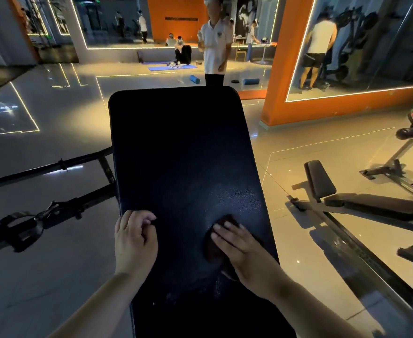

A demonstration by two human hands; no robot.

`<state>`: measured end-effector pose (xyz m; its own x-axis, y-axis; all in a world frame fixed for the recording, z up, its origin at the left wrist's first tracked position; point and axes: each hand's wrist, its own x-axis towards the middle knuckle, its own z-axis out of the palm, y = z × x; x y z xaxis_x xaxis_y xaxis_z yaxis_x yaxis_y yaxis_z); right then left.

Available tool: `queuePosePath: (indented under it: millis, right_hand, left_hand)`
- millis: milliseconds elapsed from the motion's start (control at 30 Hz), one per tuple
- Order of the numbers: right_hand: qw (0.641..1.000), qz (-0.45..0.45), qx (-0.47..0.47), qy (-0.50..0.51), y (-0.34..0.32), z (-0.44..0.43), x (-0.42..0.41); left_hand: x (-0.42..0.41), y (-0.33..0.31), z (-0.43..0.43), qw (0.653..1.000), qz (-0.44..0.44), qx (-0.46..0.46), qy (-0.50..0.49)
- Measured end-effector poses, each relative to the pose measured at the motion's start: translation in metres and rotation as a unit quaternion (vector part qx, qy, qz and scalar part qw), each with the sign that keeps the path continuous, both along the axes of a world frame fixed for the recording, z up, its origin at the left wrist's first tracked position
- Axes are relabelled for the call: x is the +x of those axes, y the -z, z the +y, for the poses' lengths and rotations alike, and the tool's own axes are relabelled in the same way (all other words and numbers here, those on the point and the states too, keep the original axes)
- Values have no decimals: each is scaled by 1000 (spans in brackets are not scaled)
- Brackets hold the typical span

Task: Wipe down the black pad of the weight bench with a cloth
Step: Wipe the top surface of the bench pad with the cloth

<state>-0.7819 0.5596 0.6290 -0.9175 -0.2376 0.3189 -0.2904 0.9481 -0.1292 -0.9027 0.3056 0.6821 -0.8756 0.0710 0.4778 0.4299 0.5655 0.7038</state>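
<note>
The long black pad [181, 152] of the weight bench runs away from me down the middle of the view. A dark brownish cloth [211, 247] lies on its near right part. My right hand [239, 250] presses flat on the cloth, fingers spread and pointing up-left. My left hand [134, 237] rests on the pad's left edge with its fingers curled over the rim. Part of the cloth is hidden under my right palm.
A person in a white shirt [215, 47] stands just beyond the pad's far end. A barbell and bench frame [54, 167] lie on the floor to the left. Another bench [361, 203] stands to the right, with an orange mirrored wall [327, 111] behind it.
</note>
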Motion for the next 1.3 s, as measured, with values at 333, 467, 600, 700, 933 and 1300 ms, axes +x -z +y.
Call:
queuePosePath:
  millis: [333,467,600,700,933,1300]
  right_hand:
    - [962,46,-198,182,-14,-20,-18]
    - [999,15,-32,35,3,11,3]
    - [971,49,-163,168,-20,33,-19]
    - [944,62,-216,241,-37,-8,-45]
    - [997,23,-7,74,-16,8,-13]
    - [995,-27,-84,44,-36,-55,-33]
  left_hand:
    - [-1,4,8,999,48,-19,-16]
    - [-1,7,6,998,59,-25,-12]
    - [0,10,8,997,59,-45,-26]
    - [-1,11,8,996,62,-48,-28]
    - [-1,10,7,997,64,-45,-21]
    - [-2,15,5,997,44,-66,-18]
